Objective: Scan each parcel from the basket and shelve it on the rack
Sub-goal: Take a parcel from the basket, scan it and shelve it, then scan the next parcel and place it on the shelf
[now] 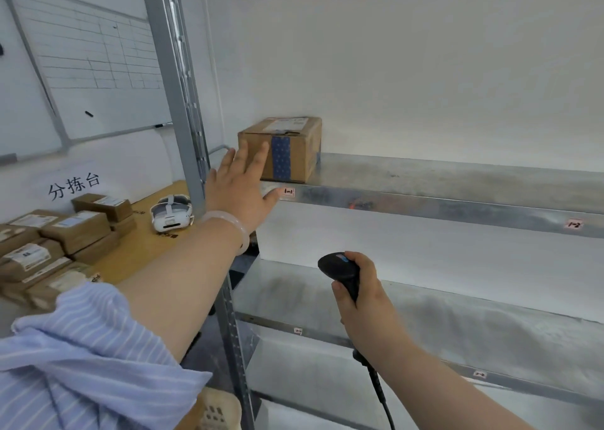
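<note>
The box [287, 148] is set on the top shelf [425, 181] of the rack, at its left end, just behind the slot label marked 1-1 [289, 192]. The left hand [240, 187] is held flat in front of the box, fingers straight and spread, nothing gripped. Whether the fingertips touch the cardboard can't be told. The scanner [340, 269] is gripped by the right hand [362, 294] lower down, fingers wrapped round its handle. A red spot is seen on the shelf's front edge – prob. the scanner's light.

Shelving of this box is judged done, or nearly. Next, another parcel is to be taken from the basket [217, 410] at the bottom edge – its contents are hidden – then scanned and given a free slot, e.g. beside the box.
</note>
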### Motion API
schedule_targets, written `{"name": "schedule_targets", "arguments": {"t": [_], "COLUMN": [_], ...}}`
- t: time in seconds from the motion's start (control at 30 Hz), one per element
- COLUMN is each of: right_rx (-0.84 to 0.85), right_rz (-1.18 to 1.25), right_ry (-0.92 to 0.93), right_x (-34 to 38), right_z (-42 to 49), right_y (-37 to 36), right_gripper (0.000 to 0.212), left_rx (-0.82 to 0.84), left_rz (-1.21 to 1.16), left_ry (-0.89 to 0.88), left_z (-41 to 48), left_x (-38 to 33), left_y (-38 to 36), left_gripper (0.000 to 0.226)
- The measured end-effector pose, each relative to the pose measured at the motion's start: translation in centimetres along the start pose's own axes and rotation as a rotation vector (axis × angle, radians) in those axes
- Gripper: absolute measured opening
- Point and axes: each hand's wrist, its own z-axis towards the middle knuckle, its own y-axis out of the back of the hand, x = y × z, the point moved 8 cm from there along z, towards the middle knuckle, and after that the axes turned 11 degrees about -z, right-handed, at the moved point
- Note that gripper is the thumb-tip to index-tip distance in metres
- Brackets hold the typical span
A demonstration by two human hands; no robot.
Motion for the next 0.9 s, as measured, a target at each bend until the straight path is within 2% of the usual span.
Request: {"name": "schedule_targets", "arguments": {"t": [0.37,0.67,0.9], "right_rx": [0.227,0.5,0.57], "right_rz": [0.065,0.158,0.119], "right_ry": [0.239,0.383,0.441], "right_x": [3.7,6.9,9.9], "right_z": [-5.0,-12.6,-15.4], "right_y": [-6.9,-14.1,-18.9], "right_gripper": [0.042,0.04,0.044], "left_rx": [0.183,0.205,0.254], "left_rz": [0.165,0.191,0.154], "left_ry": [0.344,0.658,0.905], "left_z": [-20.2,-36.0,-44.4], "left_x": [5.1,10.1,15.5], "left_y": [0.0,2.1,3.1], "left_gripper": [0.078,0.077,0.078]}}
